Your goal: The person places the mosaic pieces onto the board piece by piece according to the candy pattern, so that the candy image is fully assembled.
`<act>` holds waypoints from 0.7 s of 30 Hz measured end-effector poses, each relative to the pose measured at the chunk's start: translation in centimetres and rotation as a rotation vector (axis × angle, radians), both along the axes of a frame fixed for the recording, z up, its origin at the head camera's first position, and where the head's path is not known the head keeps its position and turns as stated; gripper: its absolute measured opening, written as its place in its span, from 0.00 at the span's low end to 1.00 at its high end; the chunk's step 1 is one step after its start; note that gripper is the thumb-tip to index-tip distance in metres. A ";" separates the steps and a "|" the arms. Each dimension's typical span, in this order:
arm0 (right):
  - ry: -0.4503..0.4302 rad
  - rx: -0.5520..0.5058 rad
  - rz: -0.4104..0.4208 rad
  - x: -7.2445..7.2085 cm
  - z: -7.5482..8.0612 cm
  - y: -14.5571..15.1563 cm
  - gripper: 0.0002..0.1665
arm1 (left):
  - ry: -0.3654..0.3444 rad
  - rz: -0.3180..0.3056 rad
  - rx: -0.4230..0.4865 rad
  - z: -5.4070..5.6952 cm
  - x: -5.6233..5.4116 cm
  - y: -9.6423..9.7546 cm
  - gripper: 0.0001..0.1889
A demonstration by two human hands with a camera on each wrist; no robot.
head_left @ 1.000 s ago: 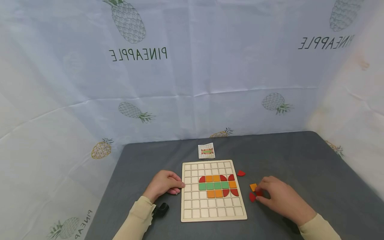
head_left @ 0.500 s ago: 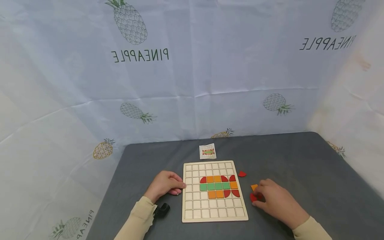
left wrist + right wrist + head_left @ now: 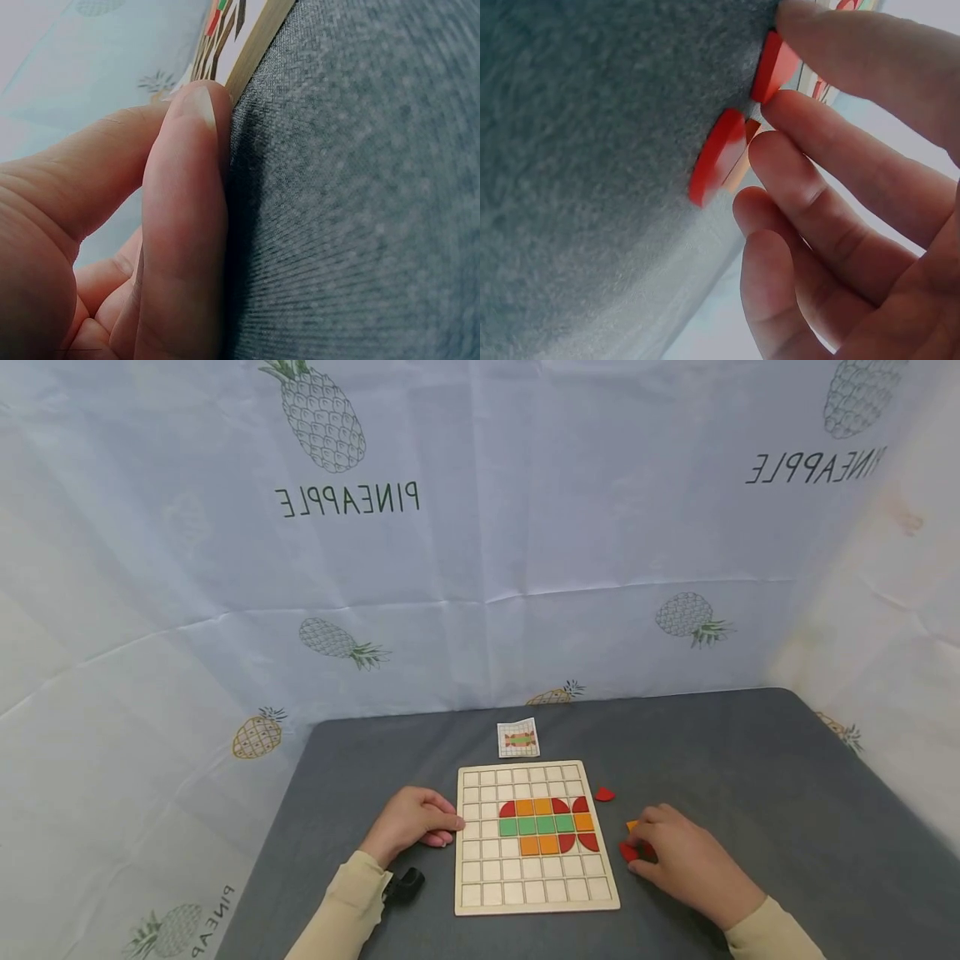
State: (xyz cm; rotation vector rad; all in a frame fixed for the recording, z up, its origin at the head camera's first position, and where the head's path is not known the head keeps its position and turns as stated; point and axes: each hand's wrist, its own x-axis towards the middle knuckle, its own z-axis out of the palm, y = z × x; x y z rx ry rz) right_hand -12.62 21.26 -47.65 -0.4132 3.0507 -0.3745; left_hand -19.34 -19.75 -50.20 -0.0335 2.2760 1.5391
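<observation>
A wooden grid board [image 3: 501, 893] lies flat on the table, with red, orange and green tiles set in its cells. At its left edge my left hand [image 3: 414, 823] pinches the rim between thumb and finger; the left wrist view shows the fingertips meeting at the board's edge [image 3: 259, 52]. Right of the board, my right hand [image 3: 690, 860] has thumb and index finger at opposite ends of a red quarter-circle tile [image 3: 774, 69], low over the tabletop. Beside it are another red tile [image 3: 718, 157] and an orange tile [image 3: 742, 161], partly hidden by the hand in the head view.
A small pattern card [image 3: 518, 738] lies behind the board. One more red tile [image 3: 604, 794] sits by the board's upper right edge. A black object [image 3: 406, 885] is at the left wrist. Pineapple-printed cloth [image 3: 480, 527] hangs around the grey table [image 3: 720, 752].
My right hand has shifted slightly left and its thumb has come down beside the red tiles, covering more of them. The left hand and the board stay in place.
</observation>
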 end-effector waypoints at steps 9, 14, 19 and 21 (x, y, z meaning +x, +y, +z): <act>0.010 0.007 0.021 -0.2 0.2 0.0 0.13 | 0.003 0.006 -0.004 0.1 0.1 0.1 0.18; 0.047 -0.021 0.062 -0.6 0.5 -0.9 0.12 | -0.003 0.004 -0.001 0.1 0.2 0.0 0.18; 0.072 -0.073 0.125 -1.3 1.2 -3.6 0.11 | 0.001 -0.004 -0.003 0.2 0.0 -0.1 0.18; 0.090 -0.089 0.160 -1.6 1.4 -4.9 0.10 | -0.001 -0.004 -0.004 0.1 0.0 -0.1 0.18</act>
